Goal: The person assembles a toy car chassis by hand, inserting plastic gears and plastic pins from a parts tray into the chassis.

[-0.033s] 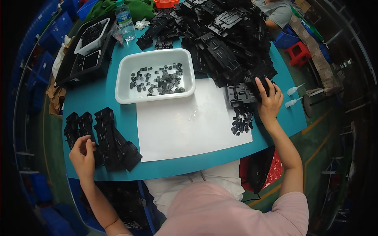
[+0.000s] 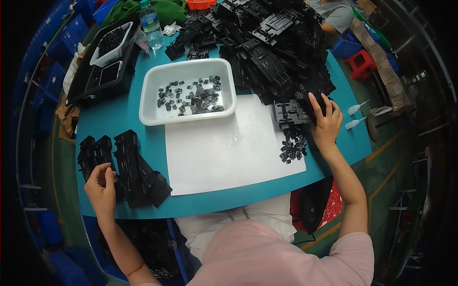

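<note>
On the right of the tabletop [image 2: 152, 143], a black moulded part [image 2: 288, 114] extends left from your nearer, spread-fingered right grip [image 2: 327, 125], long axis seemingly left-right; whether it or your curled left grip [image 2: 101, 188] pinches anything, I cannot tell.

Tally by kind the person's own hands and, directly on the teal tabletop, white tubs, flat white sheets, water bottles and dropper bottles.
Hands: 2 (left hand, right hand)
White tub: 1
Flat white sheet: 1
Water bottle: 1
Dropper bottles: 2
Total: 7
</note>
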Demonstrator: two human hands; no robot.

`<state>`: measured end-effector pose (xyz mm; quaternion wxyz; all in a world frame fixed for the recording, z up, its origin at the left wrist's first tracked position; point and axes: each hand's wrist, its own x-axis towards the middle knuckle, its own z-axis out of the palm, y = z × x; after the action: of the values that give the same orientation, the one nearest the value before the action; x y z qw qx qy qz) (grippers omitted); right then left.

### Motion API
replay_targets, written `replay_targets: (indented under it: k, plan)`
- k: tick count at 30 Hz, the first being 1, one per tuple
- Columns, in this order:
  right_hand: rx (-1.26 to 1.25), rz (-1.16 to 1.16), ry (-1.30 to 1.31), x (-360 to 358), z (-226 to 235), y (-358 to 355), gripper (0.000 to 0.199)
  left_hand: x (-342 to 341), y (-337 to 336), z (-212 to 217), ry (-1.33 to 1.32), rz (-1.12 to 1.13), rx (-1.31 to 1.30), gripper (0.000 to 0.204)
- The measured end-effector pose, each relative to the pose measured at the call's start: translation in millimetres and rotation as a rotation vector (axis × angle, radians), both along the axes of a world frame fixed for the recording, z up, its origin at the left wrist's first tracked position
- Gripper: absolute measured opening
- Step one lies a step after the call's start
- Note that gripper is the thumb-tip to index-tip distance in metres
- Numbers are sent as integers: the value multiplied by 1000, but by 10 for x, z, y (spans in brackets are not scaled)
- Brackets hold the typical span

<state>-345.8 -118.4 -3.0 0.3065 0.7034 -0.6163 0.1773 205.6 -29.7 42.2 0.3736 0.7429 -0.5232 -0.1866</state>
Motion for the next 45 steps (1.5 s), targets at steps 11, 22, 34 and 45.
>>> replay_targets:
  k: [11,22,34,45]
  plan:
    - [706,223,-609,-617,577,-194,84,-489,131,96,197,-146,14,16]
    - [660,315,-1120,-56,740,376,76,-1639,236,-151,540,-648,192,22]
    - [650,314,-928,569,148,794,35,-2000,147,-587,1382,-255,139,31]
    - [993,-4,-848,399,144,380,10,-1897,96,-659,1416,-340,326,37]
